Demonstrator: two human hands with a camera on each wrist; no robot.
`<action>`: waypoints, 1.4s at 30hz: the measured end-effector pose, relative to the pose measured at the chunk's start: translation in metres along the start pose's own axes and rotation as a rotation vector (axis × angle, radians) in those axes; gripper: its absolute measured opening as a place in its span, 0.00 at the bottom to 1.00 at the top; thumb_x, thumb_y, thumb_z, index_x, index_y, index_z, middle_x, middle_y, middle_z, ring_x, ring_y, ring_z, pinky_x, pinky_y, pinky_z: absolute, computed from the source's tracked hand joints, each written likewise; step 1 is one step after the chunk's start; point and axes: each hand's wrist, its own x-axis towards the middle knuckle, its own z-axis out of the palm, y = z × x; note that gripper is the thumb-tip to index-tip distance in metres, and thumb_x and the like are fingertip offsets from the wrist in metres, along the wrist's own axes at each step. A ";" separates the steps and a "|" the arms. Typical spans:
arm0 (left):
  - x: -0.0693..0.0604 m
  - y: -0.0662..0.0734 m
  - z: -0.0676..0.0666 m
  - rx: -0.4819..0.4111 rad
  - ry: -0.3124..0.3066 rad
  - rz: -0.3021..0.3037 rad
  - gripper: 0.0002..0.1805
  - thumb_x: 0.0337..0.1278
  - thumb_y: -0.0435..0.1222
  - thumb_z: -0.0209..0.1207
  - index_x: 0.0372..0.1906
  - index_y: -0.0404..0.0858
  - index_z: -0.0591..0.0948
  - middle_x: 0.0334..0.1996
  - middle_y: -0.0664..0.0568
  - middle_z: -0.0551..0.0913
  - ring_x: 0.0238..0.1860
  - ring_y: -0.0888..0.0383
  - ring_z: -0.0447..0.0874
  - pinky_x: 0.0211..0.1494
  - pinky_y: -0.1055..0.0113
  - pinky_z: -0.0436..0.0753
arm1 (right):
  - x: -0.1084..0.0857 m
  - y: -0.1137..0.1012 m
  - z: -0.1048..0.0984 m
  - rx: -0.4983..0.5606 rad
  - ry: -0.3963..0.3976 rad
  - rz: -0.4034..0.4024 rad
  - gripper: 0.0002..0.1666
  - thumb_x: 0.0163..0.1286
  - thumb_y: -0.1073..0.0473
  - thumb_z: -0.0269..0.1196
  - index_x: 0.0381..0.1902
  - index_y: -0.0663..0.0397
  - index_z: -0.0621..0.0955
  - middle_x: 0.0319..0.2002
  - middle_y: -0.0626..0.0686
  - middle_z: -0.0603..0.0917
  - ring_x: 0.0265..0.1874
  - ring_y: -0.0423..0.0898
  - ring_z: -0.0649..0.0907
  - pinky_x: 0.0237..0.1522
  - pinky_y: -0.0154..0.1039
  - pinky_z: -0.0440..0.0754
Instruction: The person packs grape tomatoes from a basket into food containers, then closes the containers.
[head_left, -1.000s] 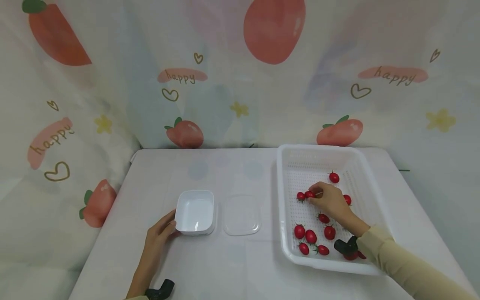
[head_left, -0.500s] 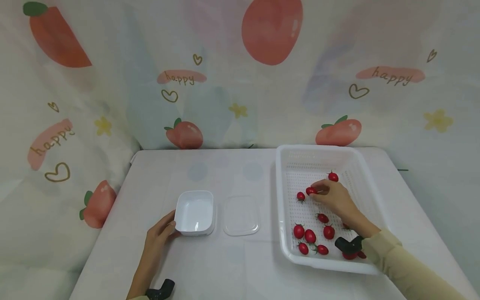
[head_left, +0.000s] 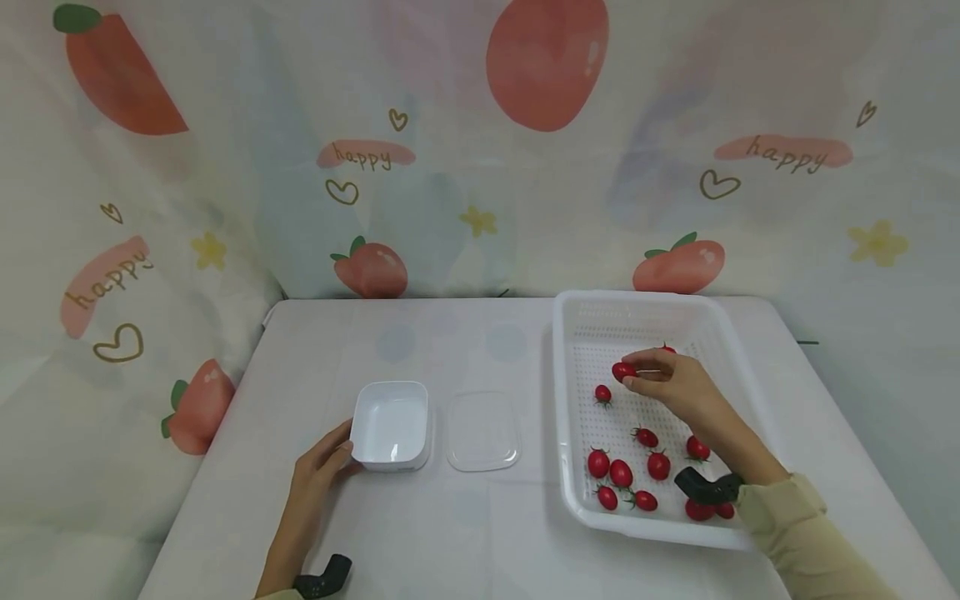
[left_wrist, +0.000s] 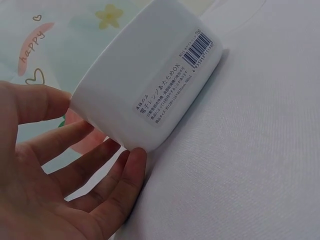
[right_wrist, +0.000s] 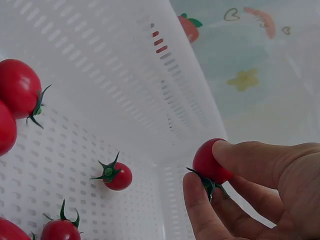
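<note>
My right hand [head_left: 678, 387] pinches a red cherry tomato [head_left: 623, 372] between thumb and fingers, over the white perforated basket [head_left: 564, 417]. The right wrist view shows that tomato [right_wrist: 211, 161] with its green stem turned down toward the fingertips. Several other tomatoes lie on the basket floor, one [head_left: 603, 394] just below and left of the held one. My left hand [head_left: 318, 479] touches the left side of a square white bowl [head_left: 390, 425] with its fingertips, the fingers fairly straight. In the left wrist view the bowl [left_wrist: 145, 75] shows a printed label; nothing is visible inside it from above.
A clear square lid [head_left: 483, 432] lies flat between the bowl and the basket. The white-covered table [head_left: 465, 533] ends at a printed curtain [head_left: 450, 167] behind and at the left. The basket's raised rim stands around the tomatoes at the right.
My right hand has lifted the pinched tomato and moved it slightly away from the tomato beside it, toward the basket's back. The left hand and the bowl have stayed in place.
</note>
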 end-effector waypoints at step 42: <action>-0.002 0.005 -0.001 -0.052 -0.013 -0.021 0.26 0.79 0.47 0.54 0.74 0.47 0.74 0.75 0.50 0.74 0.73 0.49 0.76 0.63 0.67 0.86 | -0.024 -0.096 0.050 0.266 -0.051 -0.150 0.27 0.72 0.53 0.69 0.66 0.53 0.81 0.59 0.58 0.87 0.56 0.46 0.85 0.59 0.43 0.80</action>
